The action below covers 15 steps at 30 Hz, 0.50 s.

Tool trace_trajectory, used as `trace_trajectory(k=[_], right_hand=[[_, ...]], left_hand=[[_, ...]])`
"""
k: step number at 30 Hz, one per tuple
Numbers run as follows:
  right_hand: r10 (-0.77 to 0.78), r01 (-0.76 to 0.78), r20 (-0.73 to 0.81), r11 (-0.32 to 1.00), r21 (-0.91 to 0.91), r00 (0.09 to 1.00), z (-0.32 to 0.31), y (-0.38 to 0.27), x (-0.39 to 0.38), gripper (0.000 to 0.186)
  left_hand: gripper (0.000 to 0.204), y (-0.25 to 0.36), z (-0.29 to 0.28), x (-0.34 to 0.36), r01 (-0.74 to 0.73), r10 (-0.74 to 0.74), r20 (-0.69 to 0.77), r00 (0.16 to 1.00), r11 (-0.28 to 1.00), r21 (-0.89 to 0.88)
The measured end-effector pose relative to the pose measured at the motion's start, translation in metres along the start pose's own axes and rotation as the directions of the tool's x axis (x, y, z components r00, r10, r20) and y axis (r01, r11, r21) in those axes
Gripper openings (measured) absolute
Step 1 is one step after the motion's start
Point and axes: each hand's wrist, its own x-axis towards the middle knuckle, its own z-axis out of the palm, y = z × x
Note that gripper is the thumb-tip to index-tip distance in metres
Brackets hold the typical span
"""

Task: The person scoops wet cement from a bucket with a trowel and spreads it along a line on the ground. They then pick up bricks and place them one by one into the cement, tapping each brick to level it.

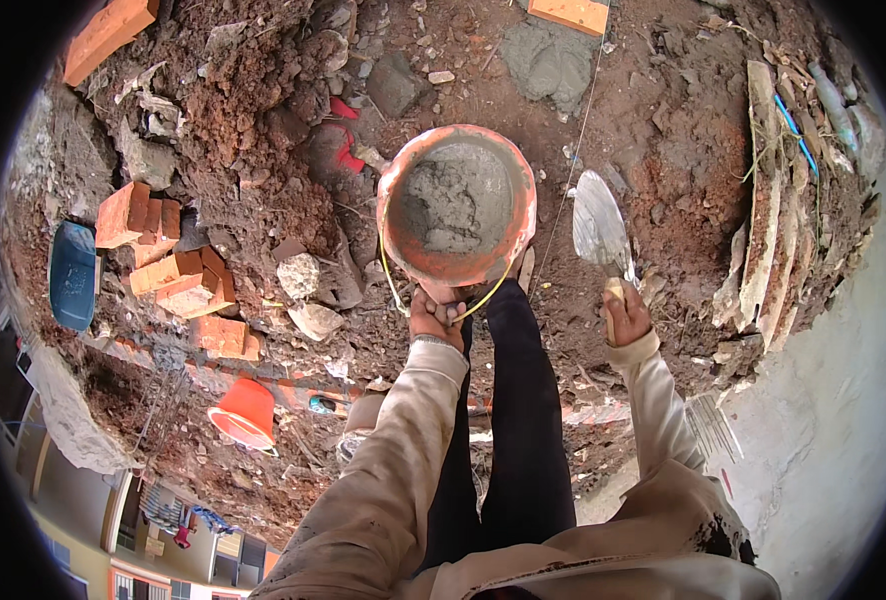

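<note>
An orange bucket (443, 268) with a smeared rim stands in front of me, holding wet grey mortar (453, 200). My left hand (438, 318) is closed at its near side, where the thin yellow handle (487, 298) curves round; how the fingers meet bucket and handle is partly hidden. In my right hand (627, 318) is the wooden grip of a trowel (600, 222). The mortar-coated blade points away from me, to the right of the bucket and apart from it.
Loose bricks (168, 275) lie left, near a blue basin (72, 277) and a tipped orange-red bucket (245, 412). A taut string (585, 125) runs past a mortar patch (553, 65) and brick (570, 14). Wooden boards (763, 200) lie right, before a pale wall (823, 440).
</note>
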Motion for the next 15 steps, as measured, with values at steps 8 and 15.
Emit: trace_trajectory(k=[8, 15], right_hand=[[0.118, -0.12, -0.048, 0.992, -0.033, 0.992, -0.016, 0.04, -0.215, 0.032], [-0.253, 0.238, -0.036, 0.943, -0.232, 0.967, -0.026, 0.03, -0.191, 0.042]], left_hand=[[0.022, 0.025, 0.073, -0.12, -0.121, 0.068, 0.221, 0.973, 0.964, 0.235], [0.016, 0.003, 0.061, -0.145, -0.254, 0.044, 0.437, 0.898, 0.863, 0.436]])
